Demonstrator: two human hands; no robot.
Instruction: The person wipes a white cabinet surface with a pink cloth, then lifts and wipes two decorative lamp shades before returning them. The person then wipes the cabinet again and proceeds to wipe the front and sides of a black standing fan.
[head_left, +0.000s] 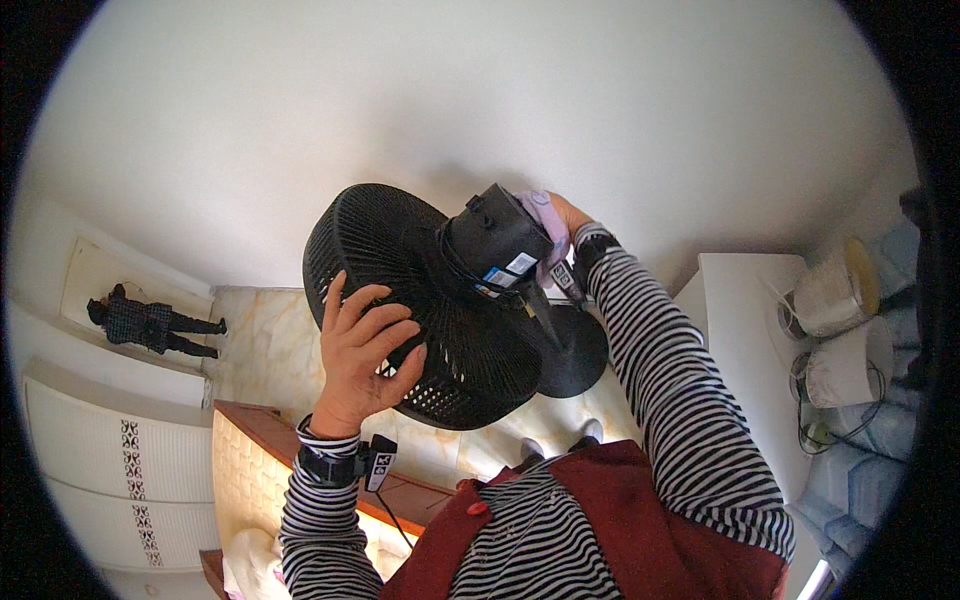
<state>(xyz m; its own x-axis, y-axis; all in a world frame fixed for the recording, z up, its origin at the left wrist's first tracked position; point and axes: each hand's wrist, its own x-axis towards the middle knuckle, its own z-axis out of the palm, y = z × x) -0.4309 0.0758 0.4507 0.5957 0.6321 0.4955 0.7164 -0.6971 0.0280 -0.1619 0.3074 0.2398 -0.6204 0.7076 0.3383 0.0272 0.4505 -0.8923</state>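
A black pedestal fan (420, 277) stands before me, its round head tilted and its back side towards me. My left hand (367, 360) holds the fan's grille (480, 367), fingers spread over the wire ribs. Behind the grille is the cylindrical motor housing (487, 232), which bears labels and has a black cord looped round it. My right hand (571, 214) presses a pale purple cloth (546, 214) against the rear end of this housing; most of its fingers are hidden by the cloth and housing. The round fan base (574, 360) rests on the floor below.
A white wall (480, 90) rises close behind the fan. To the right is a white cabinet (750, 330) with wrapped cylindrical items (832, 300) and cords. A wood-framed bed (255, 427) is at lower left. A person (150, 324) stands by the doorway beyond the marble-patterned floor (259, 326).
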